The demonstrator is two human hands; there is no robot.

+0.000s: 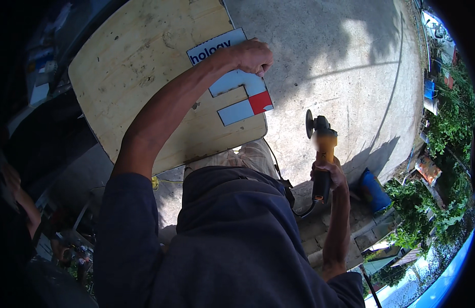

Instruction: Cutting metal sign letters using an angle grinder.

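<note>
A flat white cut sign panel (230,84), with dark lettering, a red patch and a notch in its side, lies on the right edge of the worn pale wooden table (124,72). My left hand (252,57) reaches across to the panel's upper right, fingers curled on its edge. My right hand (327,172) grips a yellow-and-black angle grinder (325,141) by its body, off the table's right side, its disc upright and apart from the panel. A black cord runs from the grinder's lower end.
Below the table are concrete ground (350,87) and a yellow cord (166,182). A blue sack-like object (373,190) and leafy plants (448,128) line the right. Another person's arm (24,203) shows at the far left.
</note>
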